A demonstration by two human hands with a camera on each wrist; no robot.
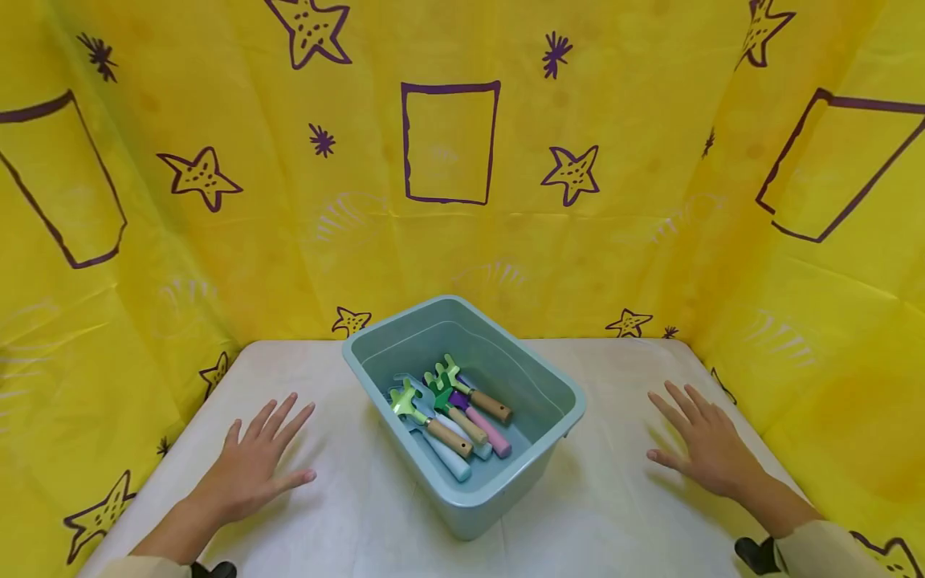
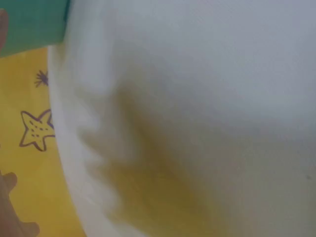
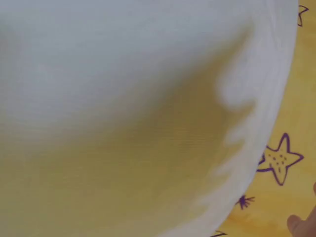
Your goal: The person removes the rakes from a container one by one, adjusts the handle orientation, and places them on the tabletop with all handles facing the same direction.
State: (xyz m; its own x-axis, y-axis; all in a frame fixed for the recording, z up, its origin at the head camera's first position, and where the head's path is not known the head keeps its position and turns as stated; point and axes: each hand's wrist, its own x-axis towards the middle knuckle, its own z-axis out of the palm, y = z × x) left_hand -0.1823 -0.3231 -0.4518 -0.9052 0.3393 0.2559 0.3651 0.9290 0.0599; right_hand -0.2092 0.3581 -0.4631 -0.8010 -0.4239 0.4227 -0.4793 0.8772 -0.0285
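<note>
A blue-green plastic bin stands at an angle on the white table, midway between the two hands. Inside it lies a loose pile of small garden tools: a light green hand rake with a wooden handle, another wooden-handled rake, a pink handle and a pale blue handle. To the left of the bin, the left hand hovers palm down with fingers spread, holding nothing. The right hand is likewise spread over the table on the bin's right, apart from it and holding nothing.
A white-covered table carries the bin. Yellow cloth walls with purple stars and outlined shapes enclose its back and both sides. In both wrist views, hand shadows fall across the white surface, and the bin's wall shows at the left wrist view's corner.
</note>
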